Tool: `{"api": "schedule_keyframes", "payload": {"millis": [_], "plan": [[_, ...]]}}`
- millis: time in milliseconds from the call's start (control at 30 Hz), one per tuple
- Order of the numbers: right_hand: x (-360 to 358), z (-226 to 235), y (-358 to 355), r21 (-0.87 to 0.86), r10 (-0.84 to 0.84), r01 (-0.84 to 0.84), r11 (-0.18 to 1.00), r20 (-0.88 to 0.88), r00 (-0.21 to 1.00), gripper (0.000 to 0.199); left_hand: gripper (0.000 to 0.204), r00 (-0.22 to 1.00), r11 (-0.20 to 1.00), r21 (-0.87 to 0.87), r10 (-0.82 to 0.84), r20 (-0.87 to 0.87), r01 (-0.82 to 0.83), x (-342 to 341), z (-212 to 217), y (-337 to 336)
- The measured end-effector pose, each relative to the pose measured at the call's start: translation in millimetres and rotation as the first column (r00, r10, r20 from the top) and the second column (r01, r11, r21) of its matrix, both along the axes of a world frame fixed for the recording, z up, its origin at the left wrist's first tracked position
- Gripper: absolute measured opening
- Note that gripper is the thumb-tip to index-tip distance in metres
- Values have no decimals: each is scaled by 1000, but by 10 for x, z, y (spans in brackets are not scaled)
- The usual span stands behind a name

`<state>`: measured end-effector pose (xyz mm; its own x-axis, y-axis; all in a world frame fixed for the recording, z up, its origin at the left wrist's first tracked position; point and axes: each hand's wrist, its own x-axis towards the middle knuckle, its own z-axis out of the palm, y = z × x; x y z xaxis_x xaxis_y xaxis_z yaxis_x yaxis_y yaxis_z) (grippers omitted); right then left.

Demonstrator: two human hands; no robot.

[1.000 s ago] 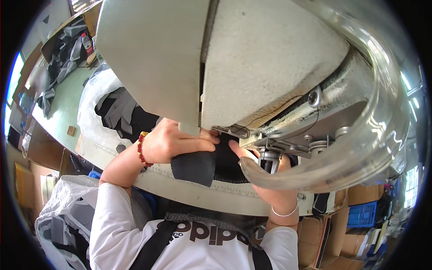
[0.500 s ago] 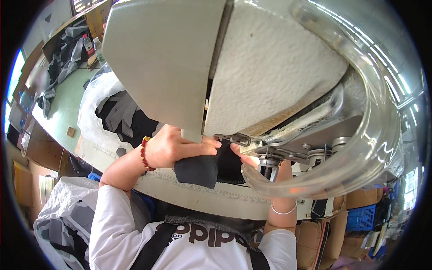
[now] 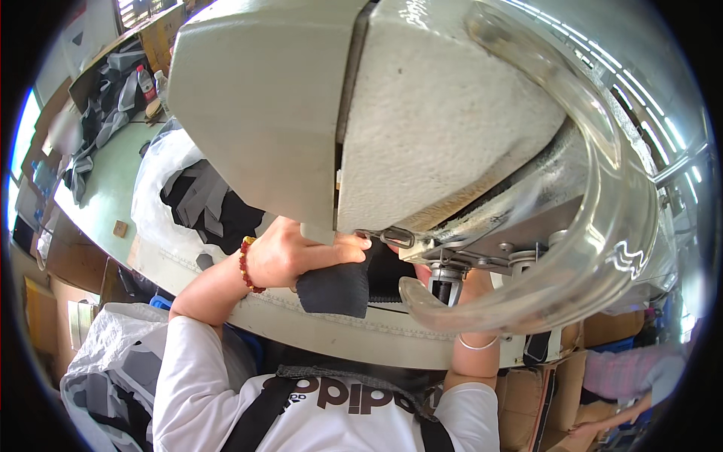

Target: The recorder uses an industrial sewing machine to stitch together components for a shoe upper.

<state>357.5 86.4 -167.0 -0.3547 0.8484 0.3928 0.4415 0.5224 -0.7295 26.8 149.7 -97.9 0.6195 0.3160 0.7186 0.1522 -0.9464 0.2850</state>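
Note:
My left hand (image 3: 297, 252), with a red and yellow bead bracelet at the wrist, is closed on a dark grey ribbed fabric piece (image 3: 333, 290), its thumb and fingers pinching the upper edge. The cloth hangs down just under the head of a cream sewing machine (image 3: 263, 113). A darker, black part of the cloth (image 3: 388, 275) lies to the right of it. My right hand (image 3: 419, 273) is at this black part, mostly hidden behind the machine's metal parts and the clear curved guard (image 3: 520, 320); whether its fingers grip cannot be made out.
A white plastic bag (image 3: 151, 177) of black and grey cloth pieces stands left of the machine; another bag (image 3: 113, 324) hangs lower left. Bottles (image 3: 146, 83) stand on the green table (image 3: 102, 196). At right are cardboard boxes (image 3: 520, 399) and another person's arm (image 3: 617, 418).
The machine shifts slightly in the picture as the view moves. My right hand's fingers show less than before, and the fabric hangs a little higher. Another person has come into view at lower right.

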Motion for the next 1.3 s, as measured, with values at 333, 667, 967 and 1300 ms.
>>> {"api": "schedule_keyframes", "payload": {"millis": [333, 667, 967, 1300], "plan": [[-650, 746, -410, 531, -288, -122, 838, 623, 727, 54, 24, 994, 988, 144, -65, 92, 51, 42, -38, 106], [-783, 670, -345, 579, -316, -148, 801, 621, 718, 10, 38, 970, 977, -18, -209, 126, 213, -34, -158, 175], [-615, 779, -240, 496, -241, -107, 861, 584, 775, 12, 24, 885, 696, -609, -85, 457, 381, 31, -383, 133], [-473, 728, -227, 613, -346, -161, 773, 621, 704, 6, 35, 931, 828, -427, -323, 167, 364, -93, -64, 236]]}}
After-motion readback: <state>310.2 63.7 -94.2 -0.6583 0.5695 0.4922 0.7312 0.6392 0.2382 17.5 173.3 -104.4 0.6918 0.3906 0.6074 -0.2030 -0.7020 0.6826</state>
